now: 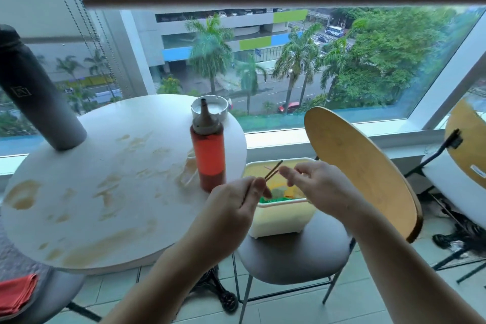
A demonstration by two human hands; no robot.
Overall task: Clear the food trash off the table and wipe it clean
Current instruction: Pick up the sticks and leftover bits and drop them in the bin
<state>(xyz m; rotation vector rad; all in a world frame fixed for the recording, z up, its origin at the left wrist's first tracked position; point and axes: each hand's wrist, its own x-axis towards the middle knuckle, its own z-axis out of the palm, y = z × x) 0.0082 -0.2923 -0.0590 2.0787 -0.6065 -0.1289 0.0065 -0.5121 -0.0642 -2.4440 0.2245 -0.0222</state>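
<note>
My left hand (236, 202) pinches a pair of dark chopsticks (274, 169) and holds them over a cream plastic bin (281, 218) that stands on a chair seat. Green and yellow trash lies inside the bin. My right hand (313, 187) hovers over the bin just right of the chopstick tips, fingers loosely curled, holding nothing. The round white table (79, 218) to the left is smeared with brown stains.
On the table stand a red sauce squeeze bottle (209, 155), a white ashtray (210, 109) behind it and a tall grey flask (34, 92) at the back left. A red cloth (15, 294) lies on a stool at the lower left. The chair (363, 166) has a wooden back.
</note>
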